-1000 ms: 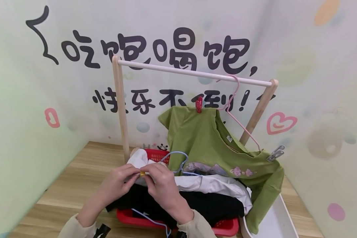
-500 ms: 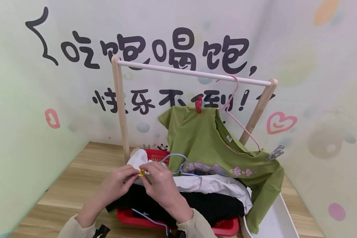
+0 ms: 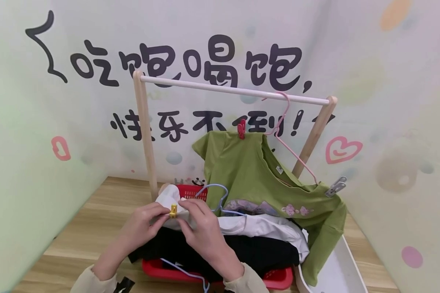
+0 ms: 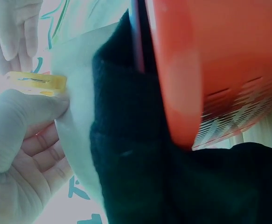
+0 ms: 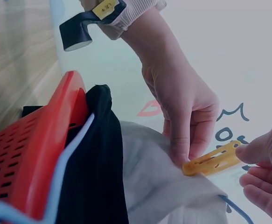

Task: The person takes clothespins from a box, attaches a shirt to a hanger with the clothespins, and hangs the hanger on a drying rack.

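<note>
My left hand pinches the edge of a white garment, right where a yellow clothespin bites on the cloth. In the right wrist view the clothespin juts out from the fabric, its lower end at the left fingertips. My right hand is beside the clothespin's handles, thumb and forefinger apart; its thumb overlaps the handle end in the right wrist view. A blue hanger lies at the white garment, hook up, and its end pokes out under the cloth.
Black clothing and white cloth fill a red basket, with another blue hanger over its front. A green shirt hangs behind from a rack by a pink hanger, with red and grey clothespins. A white tray stands right.
The yellow clothespin, earlier gripped by the right hand, has turned upright. The right fingers have spread and drawn slightly to the right, off it. The left hand keeps its hold.
</note>
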The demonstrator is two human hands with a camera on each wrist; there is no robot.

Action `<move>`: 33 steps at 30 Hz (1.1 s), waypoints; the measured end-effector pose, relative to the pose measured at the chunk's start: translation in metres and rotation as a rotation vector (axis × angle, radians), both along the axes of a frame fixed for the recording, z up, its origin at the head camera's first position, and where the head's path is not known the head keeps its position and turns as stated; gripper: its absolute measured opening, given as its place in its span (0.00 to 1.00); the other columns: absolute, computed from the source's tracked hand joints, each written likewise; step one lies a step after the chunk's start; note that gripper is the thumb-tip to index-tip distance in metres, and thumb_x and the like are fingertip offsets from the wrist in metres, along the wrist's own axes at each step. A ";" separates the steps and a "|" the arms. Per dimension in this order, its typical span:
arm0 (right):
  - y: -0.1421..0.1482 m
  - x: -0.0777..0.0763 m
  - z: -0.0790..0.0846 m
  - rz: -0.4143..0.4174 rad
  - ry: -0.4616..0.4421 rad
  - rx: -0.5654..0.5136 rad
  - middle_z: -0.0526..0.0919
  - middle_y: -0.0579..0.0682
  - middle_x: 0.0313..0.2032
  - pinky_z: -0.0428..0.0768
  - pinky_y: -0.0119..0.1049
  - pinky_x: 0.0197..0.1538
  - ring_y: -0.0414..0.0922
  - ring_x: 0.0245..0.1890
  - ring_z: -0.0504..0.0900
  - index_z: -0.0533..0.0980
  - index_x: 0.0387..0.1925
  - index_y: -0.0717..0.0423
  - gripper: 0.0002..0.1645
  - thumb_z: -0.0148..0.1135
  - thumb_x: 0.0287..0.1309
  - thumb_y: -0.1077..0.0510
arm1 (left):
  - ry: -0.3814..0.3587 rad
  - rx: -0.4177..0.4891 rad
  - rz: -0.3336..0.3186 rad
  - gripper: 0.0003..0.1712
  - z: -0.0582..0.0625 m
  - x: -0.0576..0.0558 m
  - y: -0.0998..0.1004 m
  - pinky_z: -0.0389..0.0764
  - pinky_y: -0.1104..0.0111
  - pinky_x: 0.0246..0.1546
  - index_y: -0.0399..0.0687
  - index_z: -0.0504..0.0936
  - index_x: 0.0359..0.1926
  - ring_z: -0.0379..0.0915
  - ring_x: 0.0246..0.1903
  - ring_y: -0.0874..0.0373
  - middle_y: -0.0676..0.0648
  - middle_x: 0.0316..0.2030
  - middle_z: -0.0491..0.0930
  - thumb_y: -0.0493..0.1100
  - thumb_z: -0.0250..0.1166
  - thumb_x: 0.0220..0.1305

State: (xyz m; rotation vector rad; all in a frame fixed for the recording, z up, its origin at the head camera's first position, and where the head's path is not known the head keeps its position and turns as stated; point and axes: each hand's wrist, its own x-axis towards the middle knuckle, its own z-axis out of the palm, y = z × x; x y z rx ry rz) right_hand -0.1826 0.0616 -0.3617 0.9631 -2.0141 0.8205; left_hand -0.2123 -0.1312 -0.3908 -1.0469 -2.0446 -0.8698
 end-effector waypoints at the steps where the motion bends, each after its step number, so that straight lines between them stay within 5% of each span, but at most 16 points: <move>1: 0.002 0.001 0.000 0.009 0.001 -0.003 0.79 0.54 0.43 0.76 0.28 0.50 0.46 0.46 0.78 0.76 0.44 0.63 0.23 0.72 0.42 0.68 | 0.001 0.001 0.000 0.17 0.000 0.000 0.000 0.75 0.80 0.26 0.37 0.82 0.29 0.73 0.24 0.64 0.50 0.26 0.80 0.20 0.72 0.33; 12: 0.041 0.017 -0.006 0.038 -0.010 -0.098 0.79 0.53 0.42 0.77 0.30 0.47 0.46 0.43 0.80 0.76 0.46 0.61 0.25 0.69 0.41 0.72 | -0.003 0.001 0.005 0.17 0.001 0.001 0.000 0.77 0.78 0.29 0.38 0.83 0.29 0.74 0.25 0.62 0.51 0.26 0.80 0.21 0.72 0.33; 18: 0.070 0.026 -0.012 0.025 0.029 -0.122 0.80 0.53 0.41 0.75 0.28 0.51 0.47 0.42 0.80 0.77 0.46 0.61 0.14 0.64 0.56 0.62 | -0.014 -0.009 0.022 0.16 0.001 0.001 0.000 0.77 0.79 0.30 0.39 0.83 0.28 0.75 0.25 0.62 0.51 0.26 0.80 0.22 0.73 0.35; 33: 0.173 0.052 -0.038 -0.197 0.071 -0.180 0.82 0.56 0.35 0.74 0.19 0.47 0.38 0.40 0.79 0.80 0.37 0.66 0.22 0.59 0.61 0.48 | -0.049 -0.021 0.044 0.16 0.001 0.002 0.002 0.77 0.81 0.31 0.39 0.84 0.28 0.76 0.25 0.62 0.50 0.26 0.81 0.23 0.73 0.35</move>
